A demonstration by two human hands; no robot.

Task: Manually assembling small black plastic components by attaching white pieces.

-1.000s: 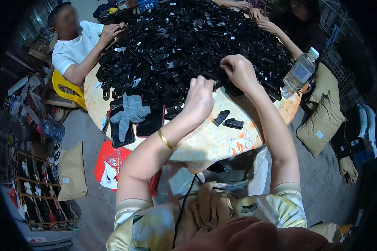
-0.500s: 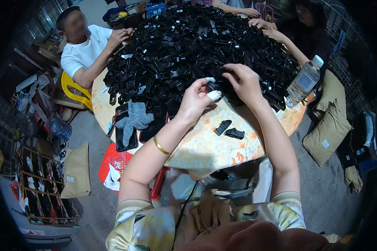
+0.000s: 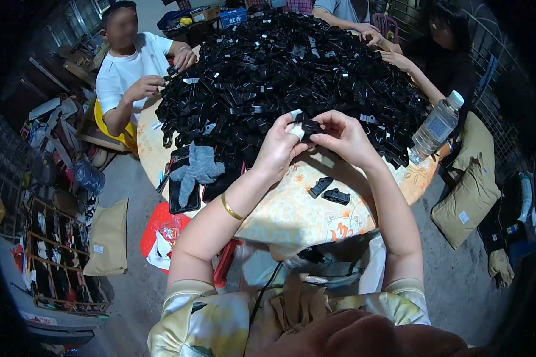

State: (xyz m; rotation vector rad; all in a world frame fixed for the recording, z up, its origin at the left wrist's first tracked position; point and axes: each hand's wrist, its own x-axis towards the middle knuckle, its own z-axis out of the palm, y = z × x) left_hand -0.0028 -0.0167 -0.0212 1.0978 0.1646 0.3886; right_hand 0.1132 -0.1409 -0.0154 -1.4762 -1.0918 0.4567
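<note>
My left hand (image 3: pixel 278 146) and my right hand (image 3: pixel 343 140) meet at the near edge of a large heap of black plastic pieces (image 3: pixel 268 71). Between their fingertips is a small black plastic buckle piece (image 3: pixel 311 125), partly hidden by the fingers. White coverings wrap the thumb and a finger of my left hand, which is closed on the piece. The right thumb and fingers pinch it from the other side. Just below my hands, two black plastic buckles, one (image 3: pixel 320 187) beside the other (image 3: pixel 337 197), lie on the patterned tablecloth (image 3: pixel 280 217).
A grey cloth (image 3: pixel 197 169) lies over a dark phone-like thing (image 3: pixel 183 196) at the left. A plastic bottle (image 3: pixel 436 128) stands at the right edge. Co-workers' hands, one at left (image 3: pixel 144 87), others at far right (image 3: pixel 393 58), touch the heap. Tan sacks (image 3: pixel 466 208) flank the table.
My right hand has come back from the heap toward my left hand, and both now hold the buckle piece. At left, the co-worker's hands have moved apart. The view has shifted slightly.
</note>
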